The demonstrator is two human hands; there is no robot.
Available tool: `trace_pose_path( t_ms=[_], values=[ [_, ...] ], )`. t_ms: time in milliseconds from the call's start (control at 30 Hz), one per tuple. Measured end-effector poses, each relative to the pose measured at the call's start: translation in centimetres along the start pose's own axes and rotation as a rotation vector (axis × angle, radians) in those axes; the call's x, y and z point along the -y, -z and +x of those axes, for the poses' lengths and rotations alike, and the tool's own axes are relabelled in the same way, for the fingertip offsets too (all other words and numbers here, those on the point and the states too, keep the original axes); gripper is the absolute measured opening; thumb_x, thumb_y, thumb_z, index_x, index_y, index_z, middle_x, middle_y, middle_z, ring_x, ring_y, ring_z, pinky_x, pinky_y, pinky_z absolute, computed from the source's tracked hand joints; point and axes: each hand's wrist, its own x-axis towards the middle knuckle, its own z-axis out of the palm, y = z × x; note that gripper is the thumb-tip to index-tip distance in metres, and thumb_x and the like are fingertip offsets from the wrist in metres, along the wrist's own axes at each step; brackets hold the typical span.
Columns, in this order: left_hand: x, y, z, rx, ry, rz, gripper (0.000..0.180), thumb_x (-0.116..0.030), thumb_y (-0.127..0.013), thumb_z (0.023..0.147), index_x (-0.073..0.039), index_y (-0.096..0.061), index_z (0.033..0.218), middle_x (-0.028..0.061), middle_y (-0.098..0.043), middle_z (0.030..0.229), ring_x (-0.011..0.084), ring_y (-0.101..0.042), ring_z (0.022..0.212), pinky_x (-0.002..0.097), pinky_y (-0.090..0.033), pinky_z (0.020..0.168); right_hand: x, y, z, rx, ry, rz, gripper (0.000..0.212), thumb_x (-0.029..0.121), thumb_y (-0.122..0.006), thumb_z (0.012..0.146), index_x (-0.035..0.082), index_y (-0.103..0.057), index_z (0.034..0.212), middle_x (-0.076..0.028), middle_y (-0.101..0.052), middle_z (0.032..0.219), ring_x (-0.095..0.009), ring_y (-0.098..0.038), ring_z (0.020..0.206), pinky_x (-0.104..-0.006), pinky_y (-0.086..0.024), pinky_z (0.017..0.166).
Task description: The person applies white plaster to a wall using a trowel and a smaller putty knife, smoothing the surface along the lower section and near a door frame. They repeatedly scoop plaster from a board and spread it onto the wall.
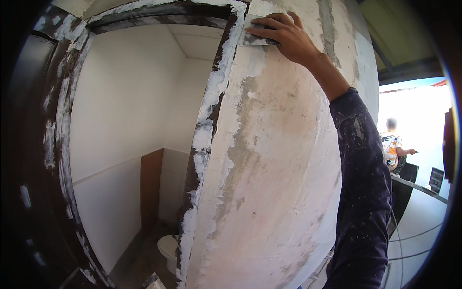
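My right hand (284,36) is raised high at the wall, its fingers spread over a thin flat grey putty scraper (262,42). The scraper lies against the wall beside the upper right corner of the door frame (204,127). That dark frame is smeared with white putty along its edges. Patchy pinkish-white plaster with grey strips covers the wall (284,139) below my hand. A dark, paint-spotted sleeve (363,192) covers my right forearm. My left hand is out of view. At the lower edge shows the tip of a white-smeared flat thing (154,281), whose kind I cannot make out.
Through the doorway stands a white toilet (168,248), with a brown panel (151,188) behind it. A dark door (29,130) with putty spots is at the left. At the far right, a person (392,144) in a patterned shirt sits outdoors by a ledge (418,188); cables hang below.
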Motion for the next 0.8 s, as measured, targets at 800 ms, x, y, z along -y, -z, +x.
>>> trace_pose_path(
  t_ms=[800],
  values=[
    [-4.6, -8.0, -2.1, 0.211, -0.025, -0.101, 0.046, -0.039, -0.041, 0.104, -0.007, -0.052, 0.135, 0.0038, -0.059, 0.129, 0.0167, -0.057, 0.116, 0.0336, -0.044, 0.102, 24.3, 28.8, -17.4, 0.376, 0.173, 1.597, 0.070, 0.009, -0.053, 0.092, 0.037, -0.029, 0.151, -0.006, -0.034, 0.148, -0.029, -0.039, 0.130, -0.0407, -0.042, 0.108]
  ],
)
